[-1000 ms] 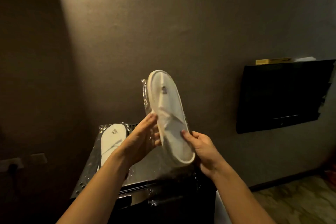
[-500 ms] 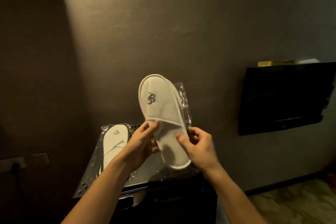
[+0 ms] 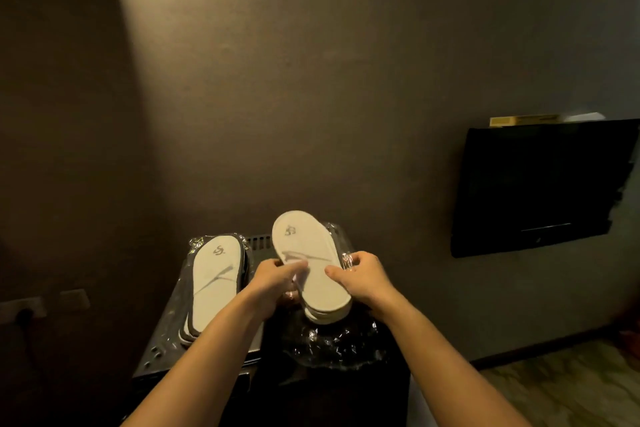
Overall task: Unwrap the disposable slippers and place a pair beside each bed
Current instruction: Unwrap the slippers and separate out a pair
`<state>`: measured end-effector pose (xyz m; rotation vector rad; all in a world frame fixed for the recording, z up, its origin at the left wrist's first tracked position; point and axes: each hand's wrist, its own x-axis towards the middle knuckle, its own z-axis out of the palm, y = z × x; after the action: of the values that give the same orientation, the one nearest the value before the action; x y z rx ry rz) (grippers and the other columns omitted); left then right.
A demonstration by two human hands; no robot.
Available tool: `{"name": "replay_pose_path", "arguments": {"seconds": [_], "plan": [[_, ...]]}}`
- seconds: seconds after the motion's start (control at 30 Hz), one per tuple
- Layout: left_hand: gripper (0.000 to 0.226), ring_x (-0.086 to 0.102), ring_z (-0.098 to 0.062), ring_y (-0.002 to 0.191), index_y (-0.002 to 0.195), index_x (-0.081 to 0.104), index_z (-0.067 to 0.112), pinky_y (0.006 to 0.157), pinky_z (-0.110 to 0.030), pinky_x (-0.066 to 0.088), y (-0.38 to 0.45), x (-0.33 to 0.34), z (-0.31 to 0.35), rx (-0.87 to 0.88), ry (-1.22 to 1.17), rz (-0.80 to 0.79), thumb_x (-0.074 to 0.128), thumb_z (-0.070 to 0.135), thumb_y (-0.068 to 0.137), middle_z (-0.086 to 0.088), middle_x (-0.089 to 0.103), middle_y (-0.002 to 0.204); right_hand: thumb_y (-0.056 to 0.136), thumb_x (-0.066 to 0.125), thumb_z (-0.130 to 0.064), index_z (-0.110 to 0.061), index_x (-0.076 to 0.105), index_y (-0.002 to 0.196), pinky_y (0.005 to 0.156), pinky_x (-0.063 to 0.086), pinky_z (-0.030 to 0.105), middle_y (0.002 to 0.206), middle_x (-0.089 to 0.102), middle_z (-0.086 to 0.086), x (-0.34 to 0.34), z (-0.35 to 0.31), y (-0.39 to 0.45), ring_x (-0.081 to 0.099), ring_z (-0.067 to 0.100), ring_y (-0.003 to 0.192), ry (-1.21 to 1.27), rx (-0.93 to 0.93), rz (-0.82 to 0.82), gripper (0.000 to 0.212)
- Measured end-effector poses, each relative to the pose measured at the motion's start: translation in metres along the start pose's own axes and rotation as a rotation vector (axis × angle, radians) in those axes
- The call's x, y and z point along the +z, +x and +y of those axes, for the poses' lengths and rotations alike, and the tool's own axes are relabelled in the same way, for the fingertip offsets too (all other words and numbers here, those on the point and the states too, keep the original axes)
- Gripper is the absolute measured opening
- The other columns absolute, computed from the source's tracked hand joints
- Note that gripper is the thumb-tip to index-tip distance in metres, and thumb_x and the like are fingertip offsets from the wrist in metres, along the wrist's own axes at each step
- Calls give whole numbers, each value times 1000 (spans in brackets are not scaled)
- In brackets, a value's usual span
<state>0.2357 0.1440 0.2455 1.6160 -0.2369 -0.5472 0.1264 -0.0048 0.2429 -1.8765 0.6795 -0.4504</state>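
Note:
A flat white pair of disposable slippers [image 3: 313,267] with a grey logo is held over a dark cabinet. My left hand [image 3: 275,282] grips its left edge and my right hand [image 3: 363,274] grips its right edge along with a bit of clear plastic wrap [image 3: 346,258]. The clear wrapper [image 3: 332,343] hangs crumpled below the heel end. A second pair of slippers [image 3: 214,284], sealed in its plastic, lies flat on the metal device to the left.
The dark cabinet [image 3: 311,392] carries a grey metal device [image 3: 162,350] with vent slots. A black wall-mounted TV [image 3: 543,184] hangs to the right. A wall socket with a plug [image 3: 22,310] sits low on the left. Wood floor [image 3: 561,381] shows bottom right.
Both hands have lowered the held slippers from chest height down toward the cabinet top, and the slippers tilted flatter. The wrapper has slid down off the toe end.

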Motion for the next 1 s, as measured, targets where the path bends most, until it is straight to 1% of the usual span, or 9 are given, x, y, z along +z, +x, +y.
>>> {"name": "replay_pose_path", "arguments": {"seconds": [0.1,0.17,0.33,0.43,0.53,0.63,0.73,0.93,1.0], "plan": [[47,75,-34,92,116,64,-8,72,-42,63,12,-1,-13,35,58,64,81,1,72,-20,75,105,74,80,-50,-11,67,102,84,57,42,104,72,6,2,1,7,68,23,97,-190,26,7,49],[42,75,-29,92,109,67,-3,83,-45,62,12,0,-15,94,123,120,83,3,71,-14,76,99,77,77,-51,-14,65,102,85,57,41,103,69,3,3,0,10,66,22,97,-250,9,16,45],[15,71,-18,69,82,73,14,68,-33,57,16,4,-12,177,388,203,83,20,72,-3,77,77,83,71,-53,-17,63,117,82,53,35,114,70,4,11,-1,20,65,26,104,-415,-80,69,50],[21,71,-19,81,94,73,12,74,-32,57,28,5,-12,190,489,217,79,21,76,-3,76,89,87,69,-50,-17,55,131,98,51,41,130,64,7,20,-1,27,59,29,122,-482,-136,94,57],[32,68,-22,100,104,72,19,87,-35,57,45,4,-13,165,551,173,73,31,74,-6,72,107,93,58,-50,-20,58,132,109,40,43,138,58,3,25,1,32,49,25,131,-544,-178,107,49],[28,64,-24,110,89,66,41,97,-42,56,67,-1,-23,108,569,147,62,46,61,-7,66,117,93,50,-55,-23,63,127,112,33,45,137,58,1,29,7,39,48,24,131,-571,-140,102,49],[23,60,-27,117,81,64,46,100,-44,54,69,-2,-22,92,603,131,57,51,59,-7,68,113,89,51,-58,-26,67,123,111,32,43,133,61,-2,30,11,44,51,23,128,-538,-123,99,49],[56,59,-30,117,116,70,28,104,-45,51,69,1,-14,90,699,116,55,50,66,-11,65,121,85,55,-59,-29,68,119,108,33,42,130,63,-2,28,13,48,51,22,126,-485,-103,99,47],[56,58,-30,119,121,68,20,104,-45,50,64,5,-12,100,714,138,58,47,73,-12,65,122,86,55,-59,-29,67,122,108,31,42,131,63,-2,28,12,49,50,22,128,-495,-100,92,49]]}}
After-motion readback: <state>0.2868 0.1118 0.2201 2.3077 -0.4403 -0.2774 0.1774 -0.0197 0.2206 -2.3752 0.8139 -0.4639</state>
